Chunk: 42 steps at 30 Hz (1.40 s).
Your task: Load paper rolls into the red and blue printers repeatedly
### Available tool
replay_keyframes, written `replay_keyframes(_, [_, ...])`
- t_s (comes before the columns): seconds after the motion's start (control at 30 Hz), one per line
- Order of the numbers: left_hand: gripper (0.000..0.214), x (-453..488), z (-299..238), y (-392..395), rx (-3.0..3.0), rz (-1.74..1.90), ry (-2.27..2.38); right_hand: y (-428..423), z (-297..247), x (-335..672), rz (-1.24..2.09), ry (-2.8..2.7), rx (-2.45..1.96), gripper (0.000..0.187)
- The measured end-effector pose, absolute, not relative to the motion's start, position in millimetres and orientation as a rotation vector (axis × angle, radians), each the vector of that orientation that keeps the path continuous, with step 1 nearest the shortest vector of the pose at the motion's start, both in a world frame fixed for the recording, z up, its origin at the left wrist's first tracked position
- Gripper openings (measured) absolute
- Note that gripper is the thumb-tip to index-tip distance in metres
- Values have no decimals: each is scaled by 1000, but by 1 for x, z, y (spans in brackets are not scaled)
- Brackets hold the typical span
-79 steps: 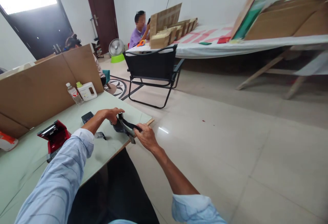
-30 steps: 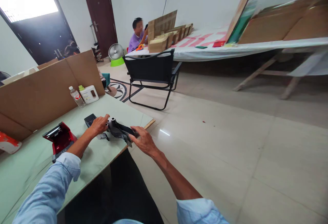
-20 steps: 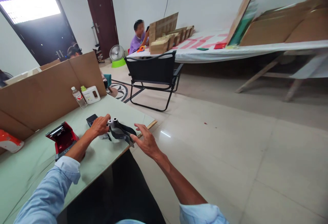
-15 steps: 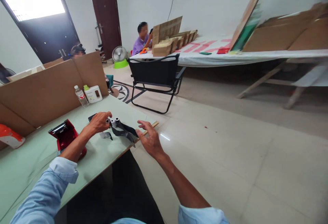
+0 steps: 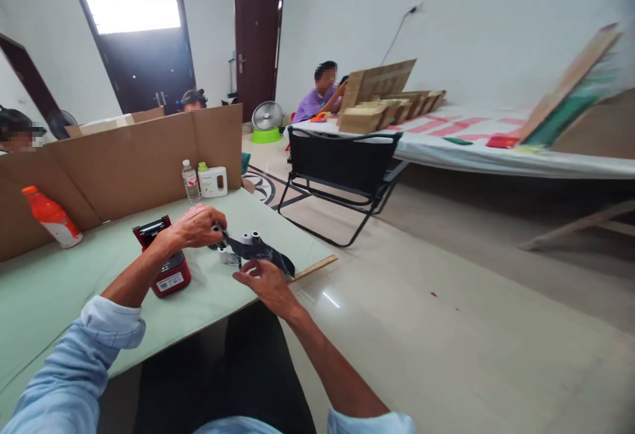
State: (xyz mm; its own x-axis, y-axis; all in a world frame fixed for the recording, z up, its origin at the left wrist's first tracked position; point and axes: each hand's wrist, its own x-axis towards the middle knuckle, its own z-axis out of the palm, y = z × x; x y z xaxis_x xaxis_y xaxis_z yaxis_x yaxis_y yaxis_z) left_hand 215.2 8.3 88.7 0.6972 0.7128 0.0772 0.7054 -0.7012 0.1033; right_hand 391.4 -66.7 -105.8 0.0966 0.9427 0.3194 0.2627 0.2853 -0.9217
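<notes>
My left hand (image 5: 198,225) is closed around a small roll (image 5: 217,230) above the pale green table (image 5: 208,295). From the roll a dark strip (image 5: 258,252) trails to the right, towards the table edge. Below the strip is my right hand (image 5: 270,287), its fingers curved and apart; whether a fingertip touches the strip I cannot tell. Behind the strip stand more small rolls with pale cores (image 5: 251,237). A small white roll (image 5: 227,257) lies below my left hand. Left of the rolls sits a red label printer (image 5: 171,275) with its lid raised, partly hidden by my left forearm.
A cardboard partition (image 5: 133,163) runs along the table's far side, with a clear bottle (image 5: 190,181), a white jug (image 5: 214,182) and an orange bottle (image 5: 49,216) before it. A black folding chair (image 5: 342,163) stands beyond. Other people sit farther back.
The view has swung left. My left hand has lifted the roll away from the others, its strip stretched out. My right hand has come in closer, below the strip.
</notes>
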Motion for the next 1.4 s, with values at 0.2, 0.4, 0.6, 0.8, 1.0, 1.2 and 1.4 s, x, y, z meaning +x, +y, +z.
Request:
replay_keyframes(0.2, [25,175,99,-6,2786,304,1224,-53,-65,348,746,-1368,-787,32])
replay_keyframes(0.4, [28,111,85,-5,2594,667,1370,-14,-42,320,750,-1490,-830,30])
replay_keyframes(0.6, [32,51,20,5,2460,802,1511,21,-56,280,694,-1783,-716,17])
replay_keyframes(0.8, [28,28,-33,12,2349,885,1580,32,-75,262,724,-1951,-751,28])
replay_keyframes(1.0, [34,34,-48,23,2215,763,1784,42,-80,262,578,-2058,-837,33])
replay_keyframes(1.2, [38,36,-49,30,2164,653,1843,46,-83,259,359,-2165,-771,28])
replay_keyframes(1.4, [33,36,-47,28,2251,611,1767,39,-82,256,296,-2171,-723,23])
